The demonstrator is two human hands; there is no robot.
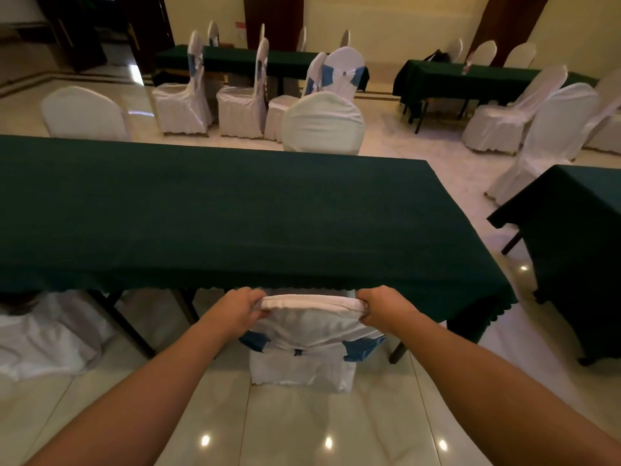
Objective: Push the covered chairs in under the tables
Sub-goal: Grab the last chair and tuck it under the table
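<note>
A chair in a white cover with a blue sash (304,334) stands right in front of me, its backrest top close to the scalloped front edge of the long table under a dark green cloth (215,213). My left hand (240,306) grips the left corner of the backrest top. At the right corner my right hand (381,306) holds the same backrest. The seat is hidden under the table. Another white covered chair (40,338) is low at the left, partly under the table.
Across the table stand two white covered chairs (322,124) (84,114). Several more covered chairs (183,102) and green tables (470,80) fill the back of the room. Another green table (581,237) stands close at the right, with a tiled aisle between.
</note>
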